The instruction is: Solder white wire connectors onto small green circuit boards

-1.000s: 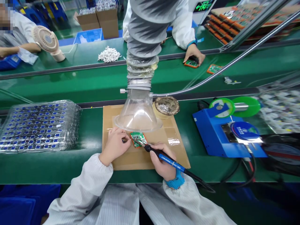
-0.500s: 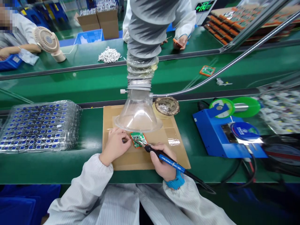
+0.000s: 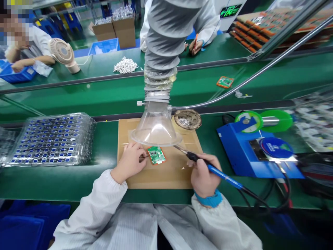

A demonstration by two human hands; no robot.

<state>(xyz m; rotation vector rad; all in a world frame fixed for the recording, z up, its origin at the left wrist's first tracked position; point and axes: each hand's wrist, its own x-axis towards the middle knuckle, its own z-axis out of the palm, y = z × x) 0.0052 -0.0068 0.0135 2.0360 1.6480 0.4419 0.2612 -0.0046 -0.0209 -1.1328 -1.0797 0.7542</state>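
My right hand (image 3: 206, 176) is wrapped round the blue-and-black handle of a soldering iron (image 3: 225, 177). Its metal tip points up and left, just under the right rim of the clear extractor hood (image 3: 156, 133), apart from the circuit board. That green circuit board (image 3: 156, 155), edged in orange, lies on a cardboard sheet (image 3: 158, 178). Left of it, my left hand (image 3: 132, 160) is closed with the fingertips pinched on a thin dark piece (image 3: 144, 157) that reaches to the board's left edge. Most of this piece is hidden by the fingers.
Behind the cardboard stands a round tip-cleaning pot (image 3: 187, 119). A blue solder feeder (image 3: 239, 149) with a green reel is at right, stacked clear trays (image 3: 52, 139) at left. Another board (image 3: 225, 82) lies on the green belt. Two co-workers sit opposite, near a fan (image 3: 62, 52).
My right hand has drawn the soldering iron off the circuit board, to the right. My left hand stays beside the board, still pinching. The board on the belt has shifted left.
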